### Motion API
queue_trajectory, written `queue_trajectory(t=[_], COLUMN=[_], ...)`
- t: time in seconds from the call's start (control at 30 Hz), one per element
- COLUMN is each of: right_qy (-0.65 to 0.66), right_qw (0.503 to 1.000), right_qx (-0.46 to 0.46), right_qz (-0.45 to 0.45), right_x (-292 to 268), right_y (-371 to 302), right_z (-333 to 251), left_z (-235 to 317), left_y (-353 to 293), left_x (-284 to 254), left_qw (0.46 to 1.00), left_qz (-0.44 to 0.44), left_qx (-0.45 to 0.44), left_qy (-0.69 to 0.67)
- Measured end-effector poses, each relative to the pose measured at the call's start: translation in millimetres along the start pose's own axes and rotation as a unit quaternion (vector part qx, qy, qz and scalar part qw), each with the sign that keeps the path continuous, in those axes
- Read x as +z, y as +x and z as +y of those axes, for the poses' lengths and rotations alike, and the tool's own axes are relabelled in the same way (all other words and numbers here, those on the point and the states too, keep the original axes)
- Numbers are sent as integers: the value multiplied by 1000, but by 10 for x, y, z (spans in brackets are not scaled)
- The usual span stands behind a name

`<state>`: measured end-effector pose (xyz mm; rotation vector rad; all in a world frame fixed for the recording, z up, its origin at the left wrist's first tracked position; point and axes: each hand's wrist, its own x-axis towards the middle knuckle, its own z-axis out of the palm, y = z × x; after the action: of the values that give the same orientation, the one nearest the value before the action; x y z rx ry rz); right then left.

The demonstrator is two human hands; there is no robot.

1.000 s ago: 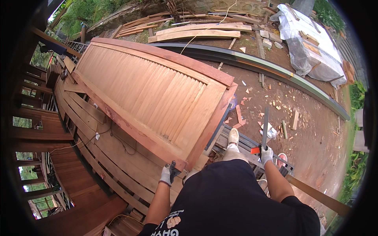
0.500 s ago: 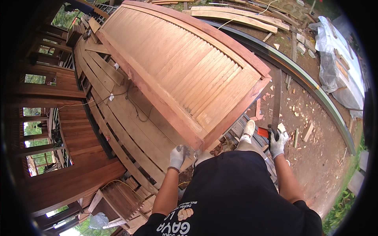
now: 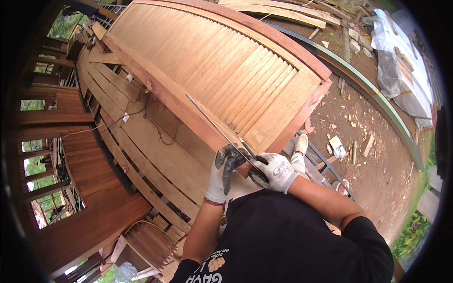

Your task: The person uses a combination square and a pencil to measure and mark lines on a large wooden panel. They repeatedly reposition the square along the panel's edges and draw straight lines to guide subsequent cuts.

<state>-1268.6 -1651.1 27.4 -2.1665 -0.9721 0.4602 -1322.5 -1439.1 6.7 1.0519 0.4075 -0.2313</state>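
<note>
A large louvred wooden door panel (image 3: 198, 70) with a reddish frame lies in front of me, its near corner close to my body. My right hand (image 3: 277, 172), in a white glove with dark fingers, is closed around the near end of a long, thin metal blade (image 3: 212, 122). Its exact kind is unclear as I see it edge-on. A thin dark-green stick (image 3: 248, 149), perhaps a pencil, sticks out by the right fingers. My left hand (image 3: 224, 170), gloved the same way, is beside the blade with loosely bent fingers and dark palm showing, apparently not gripping it.
Wooden planks (image 3: 155, 146) form a platform on the left, with a cable (image 3: 163, 137) across it. On the right, scraps and offcuts (image 3: 368, 145) litter the dirt ground beside a long curved-looking metal beam (image 3: 373, 96). Plastic sheeting (image 3: 401, 70) covers a pile beyond.
My right hand has come from the far right over to the door's near corner, bringing the blade. The left hand has risen toward it. The door appears shifted slightly left in view.
</note>
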Motion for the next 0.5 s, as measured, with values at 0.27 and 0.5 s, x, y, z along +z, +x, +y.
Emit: queue_trajectory(t=[0.27, 0.5], right_qy=[304, 622], right_qw=[908, 646], right_qx=[260, 388], right_qz=[122, 213], right_x=[1228, 2046], right_y=[12, -110], right_z=[-585, -988], left_z=[167, -38], left_y=[215, 487], left_x=[-727, -1043], left_qw=[996, 952], left_qz=[-49, -143], left_qx=[-47, -140], left_qy=[51, 231])
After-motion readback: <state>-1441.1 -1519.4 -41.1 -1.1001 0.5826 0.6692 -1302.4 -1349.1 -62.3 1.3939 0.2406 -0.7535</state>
